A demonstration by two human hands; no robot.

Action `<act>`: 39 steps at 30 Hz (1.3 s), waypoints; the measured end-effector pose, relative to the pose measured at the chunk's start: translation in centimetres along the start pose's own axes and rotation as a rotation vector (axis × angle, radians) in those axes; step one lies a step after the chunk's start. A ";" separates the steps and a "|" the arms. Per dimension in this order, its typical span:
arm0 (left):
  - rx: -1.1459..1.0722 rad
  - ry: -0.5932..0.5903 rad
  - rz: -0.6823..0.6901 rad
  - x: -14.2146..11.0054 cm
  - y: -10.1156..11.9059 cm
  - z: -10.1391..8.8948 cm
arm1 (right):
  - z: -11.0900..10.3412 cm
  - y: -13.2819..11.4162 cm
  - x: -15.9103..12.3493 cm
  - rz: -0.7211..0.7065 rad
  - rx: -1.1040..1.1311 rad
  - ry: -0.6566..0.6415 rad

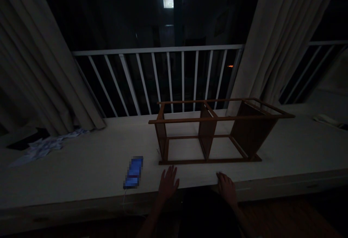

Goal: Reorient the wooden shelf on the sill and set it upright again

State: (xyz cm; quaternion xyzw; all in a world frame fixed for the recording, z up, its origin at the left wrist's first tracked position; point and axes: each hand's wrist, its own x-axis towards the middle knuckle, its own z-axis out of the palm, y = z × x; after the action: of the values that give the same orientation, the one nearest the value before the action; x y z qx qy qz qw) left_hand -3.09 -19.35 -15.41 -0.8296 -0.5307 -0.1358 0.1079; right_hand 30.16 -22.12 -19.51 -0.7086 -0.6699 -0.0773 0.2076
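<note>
My left hand [168,183] lies flat on the front of the pale window ledge [108,172], palm down with its fingers spread. Its fingertips are just in front of the lower left corner of a brown wooden shelf rack [208,140], and I cannot tell whether they touch it. Further right, my right hand [226,187] rests at the ledge's edge, its fingers loosely bent and nothing visible in them. The rack lies on its side on the ledge, its slim frame and several panels showing. To the left of my left hand is a phone [133,172] with a blurred blue screen.
A white railing [157,50] stands behind the ledge, against a dark window. Beige curtains hang at the left [51,60] and right [274,38]. Crumpled patterned cloth [49,145] lies at the left. A thin cable [124,196] runs down from the phone over the front edge.
</note>
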 end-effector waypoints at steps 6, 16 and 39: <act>-0.023 -0.009 -0.006 0.1 0.1 -0.1 | 0.1 -0.1 0.0 0.020 -0.003 0.002; -0.023 -0.019 -0.010 0.0 0.0 0.3 | 0.2 -0.1 0.0 0.029 -0.006 -0.007; -0.178 -0.349 -0.134 2.6 0.3 -1.5 | 0.5 0.1 -0.1 0.027 -0.013 -0.016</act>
State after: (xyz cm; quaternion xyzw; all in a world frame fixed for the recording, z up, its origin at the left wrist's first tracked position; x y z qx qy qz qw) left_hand -1.97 -17.76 -13.16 -0.8096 -0.5813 -0.0434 -0.0687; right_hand 30.14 -22.04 -20.05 -0.7196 -0.6614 -0.0729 0.1986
